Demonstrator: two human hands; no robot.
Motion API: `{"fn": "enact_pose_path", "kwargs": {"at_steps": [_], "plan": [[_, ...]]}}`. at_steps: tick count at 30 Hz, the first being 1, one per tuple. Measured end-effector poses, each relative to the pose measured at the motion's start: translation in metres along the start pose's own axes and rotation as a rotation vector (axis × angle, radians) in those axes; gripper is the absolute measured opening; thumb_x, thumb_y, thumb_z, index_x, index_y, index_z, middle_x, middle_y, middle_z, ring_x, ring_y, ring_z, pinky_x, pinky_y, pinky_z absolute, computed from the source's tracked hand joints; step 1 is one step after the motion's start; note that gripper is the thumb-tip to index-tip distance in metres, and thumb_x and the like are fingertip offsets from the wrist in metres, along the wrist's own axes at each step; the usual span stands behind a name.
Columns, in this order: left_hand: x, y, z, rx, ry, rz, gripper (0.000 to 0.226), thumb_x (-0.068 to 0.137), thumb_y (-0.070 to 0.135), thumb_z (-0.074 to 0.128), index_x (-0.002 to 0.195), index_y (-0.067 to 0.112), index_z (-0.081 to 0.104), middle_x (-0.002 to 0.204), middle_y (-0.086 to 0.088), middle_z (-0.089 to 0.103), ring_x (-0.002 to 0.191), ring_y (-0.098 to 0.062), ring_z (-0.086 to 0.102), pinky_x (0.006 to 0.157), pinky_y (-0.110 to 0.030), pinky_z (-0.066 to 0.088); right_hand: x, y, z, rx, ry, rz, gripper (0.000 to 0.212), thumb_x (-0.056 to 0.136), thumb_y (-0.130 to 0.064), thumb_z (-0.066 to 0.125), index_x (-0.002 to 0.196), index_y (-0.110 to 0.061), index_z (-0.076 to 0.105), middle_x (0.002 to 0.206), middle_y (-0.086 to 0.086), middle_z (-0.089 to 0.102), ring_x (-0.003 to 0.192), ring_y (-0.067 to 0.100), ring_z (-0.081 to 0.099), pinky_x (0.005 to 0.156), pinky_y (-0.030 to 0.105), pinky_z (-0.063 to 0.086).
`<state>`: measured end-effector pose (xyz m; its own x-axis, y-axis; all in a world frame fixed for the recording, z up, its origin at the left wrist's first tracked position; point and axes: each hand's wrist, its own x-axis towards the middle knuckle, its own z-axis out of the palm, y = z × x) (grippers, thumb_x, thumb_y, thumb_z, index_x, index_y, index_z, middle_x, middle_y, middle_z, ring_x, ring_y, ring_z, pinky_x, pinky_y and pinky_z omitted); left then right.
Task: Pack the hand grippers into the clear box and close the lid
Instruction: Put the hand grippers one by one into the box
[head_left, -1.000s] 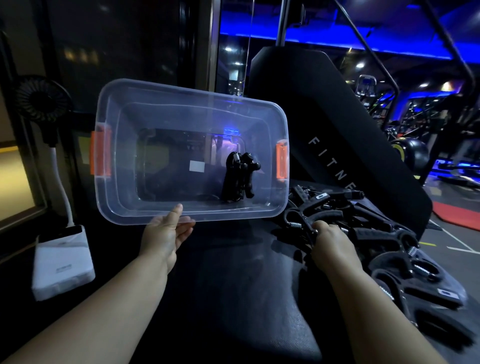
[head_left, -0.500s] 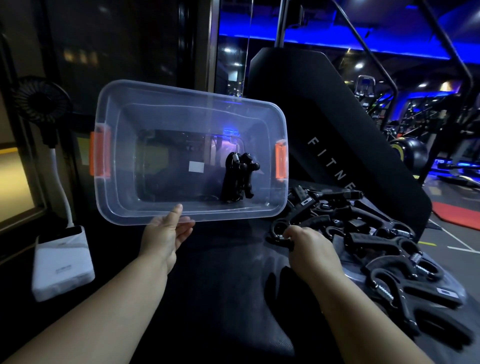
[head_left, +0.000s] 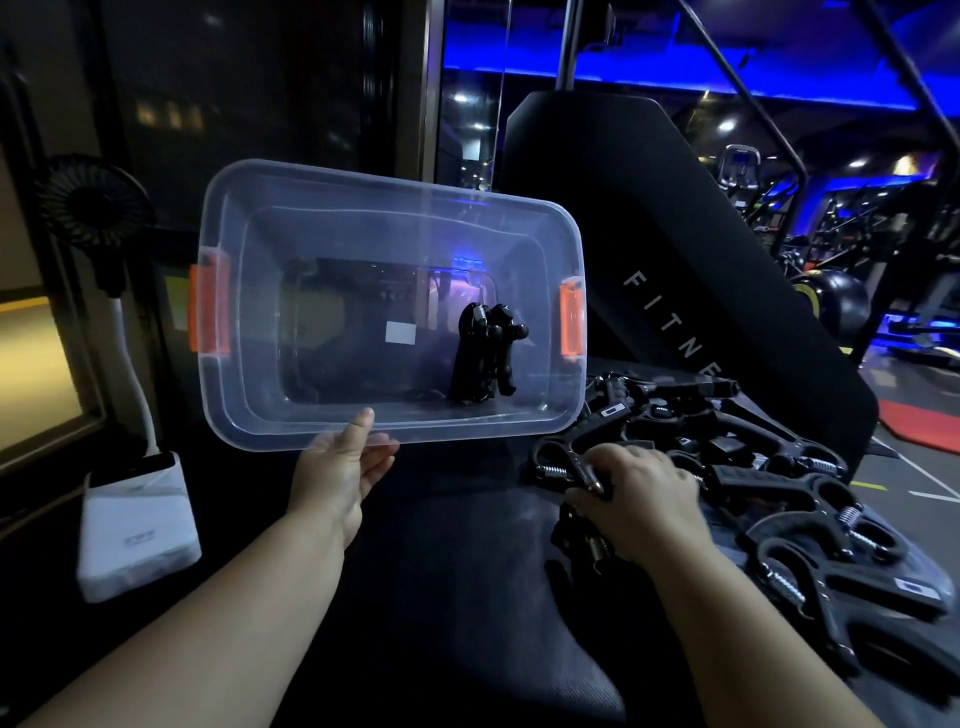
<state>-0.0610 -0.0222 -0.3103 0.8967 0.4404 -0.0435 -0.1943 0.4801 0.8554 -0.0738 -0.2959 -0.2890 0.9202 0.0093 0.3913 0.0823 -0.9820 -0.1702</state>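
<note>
Meanwhile right hand (head_left: 641, 493) grips hand grippers (head_left: 576, 470); left hand (head_left: 340, 467) tilts clear box (head_left: 260, 415).

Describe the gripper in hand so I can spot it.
Find the clear box the left hand holds tipped up. Below its right corner lies a pile of black hand grippers. At its near-left edge is the held gripper: the only one the right hand grips.

The left forearm (head_left: 208, 623) and left hand (head_left: 340, 467), lower left, are bare; right forearm (head_left: 753, 649) and right hand (head_left: 644, 499), lower right, likewise.
</note>
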Motion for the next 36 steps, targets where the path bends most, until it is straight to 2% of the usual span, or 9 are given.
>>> {"fn": "enact_pose_path", "kwargs": {"at_steps": [3, 8, 13, 17, 20, 22, 30, 33, 36], "plan": [[0.001, 0.0, 0.0, -0.006, -0.002, 0.001, 0.016, 0.09, 0.026, 0.064, 0.083, 0.015, 0.054, 0.069, -0.003, 0.066, 0.068, -0.017, 0.066, 0.067, -0.028, 0.053, 0.001, 0.015, -0.002, -0.022, -0.066, 0.171, 0.06, 0.075, -0.073, 0.056, 0.122, -0.036, 0.051, 0.127, -0.004, 0.049, 0.127, 0.022, 0.037, 0.097, 0.042, 0.035], [0.001, 0.0, 0.0, -0.008, 0.002, 0.002, 0.018, 0.09, 0.026, 0.064, 0.082, 0.015, 0.053, 0.067, -0.002, 0.066, 0.066, -0.016, 0.066, 0.067, -0.028, 0.053, 0.001, 0.015, 0.002, -0.03, -0.139, 0.153, 0.063, 0.08, -0.072, 0.05, 0.124, -0.027, 0.05, 0.131, -0.001, 0.051, 0.136, 0.025, 0.023, 0.101, 0.042, 0.035], [0.001, 0.0, 0.0, 0.003, 0.004, -0.002, 0.018, 0.09, 0.027, 0.064, 0.084, 0.015, 0.053, 0.074, -0.005, 0.065, 0.067, -0.016, 0.067, 0.069, -0.028, 0.054, -0.001, 0.012, -0.006, 0.005, -0.158, 0.158, 0.058, 0.081, -0.067, 0.055, 0.119, -0.023, 0.053, 0.118, 0.001, 0.06, 0.135, 0.025, 0.024, 0.098, 0.039, 0.037], [0.0, 0.001, 0.001, 0.003, 0.01, -0.003, 0.018, 0.09, 0.027, 0.064, 0.085, 0.015, 0.053, 0.071, -0.003, 0.066, 0.063, -0.013, 0.067, 0.065, -0.025, 0.055, -0.005, 0.004, -0.009, 0.068, -0.161, 0.118, 0.054, 0.082, -0.064, 0.057, 0.115, -0.022, 0.055, 0.096, -0.001, 0.056, 0.132, 0.024, 0.03, 0.096, 0.035, 0.041], [-0.002, 0.001, 0.001, 0.0, 0.012, 0.0, 0.018, 0.09, 0.027, 0.063, 0.083, 0.014, 0.053, 0.072, -0.004, 0.065, 0.067, -0.016, 0.065, 0.067, -0.026, 0.054, -0.008, -0.004, -0.011, 0.042, -0.17, 0.083, 0.046, 0.082, -0.064, 0.056, 0.108, -0.026, 0.057, 0.088, -0.004, 0.057, 0.119, 0.022, 0.047, 0.08, 0.029, 0.039], [-0.003, 0.002, 0.002, 0.0, 0.014, 0.003, 0.018, 0.091, 0.026, 0.063, 0.082, 0.014, 0.053, 0.072, -0.005, 0.065, 0.068, -0.017, 0.065, 0.069, -0.027, 0.054, -0.009, -0.01, -0.009, 0.046, -0.158, 0.032, 0.04, 0.08, -0.061, 0.059, 0.104, -0.029, 0.062, 0.097, -0.005, 0.064, 0.106, 0.019, 0.058, 0.072, 0.027, 0.04], [-0.002, 0.002, 0.002, -0.007, 0.013, -0.005, 0.018, 0.09, 0.026, 0.064, 0.083, 0.015, 0.052, 0.074, -0.005, 0.065, 0.068, -0.017, 0.065, 0.072, -0.028, 0.055, -0.014, -0.02, -0.007, 0.173, -0.14, -0.11, 0.037, 0.078, -0.064, 0.062, 0.093, -0.03, 0.067, 0.078, -0.013, 0.059, 0.082, 0.008, 0.058, 0.069, 0.025, 0.048], [-0.002, 0.002, 0.001, -0.008, 0.014, -0.009, 0.018, 0.09, 0.026, 0.064, 0.084, 0.015, 0.052, 0.073, -0.005, 0.065, 0.067, -0.016, 0.066, 0.071, -0.028, 0.055, -0.012, -0.016, -0.008, 0.144, -0.136, -0.145, 0.055, 0.07, -0.078, 0.053, 0.102, -0.035, 0.064, 0.096, -0.015, 0.059, 0.102, 0.009, 0.054, 0.081, 0.026, 0.044], [-0.003, 0.002, 0.001, -0.006, 0.014, -0.009, 0.018, 0.09, 0.027, 0.064, 0.085, 0.015, 0.053, 0.073, -0.004, 0.066, 0.066, -0.015, 0.066, 0.071, -0.028, 0.055, -0.008, -0.01, -0.007, 0.084, -0.287, -0.224, 0.111, 0.041, -0.104, 0.025, 0.129, -0.041, 0.052, 0.132, -0.015, 0.045, 0.132, 0.01, 0.03, 0.109, 0.036, 0.027]]}}
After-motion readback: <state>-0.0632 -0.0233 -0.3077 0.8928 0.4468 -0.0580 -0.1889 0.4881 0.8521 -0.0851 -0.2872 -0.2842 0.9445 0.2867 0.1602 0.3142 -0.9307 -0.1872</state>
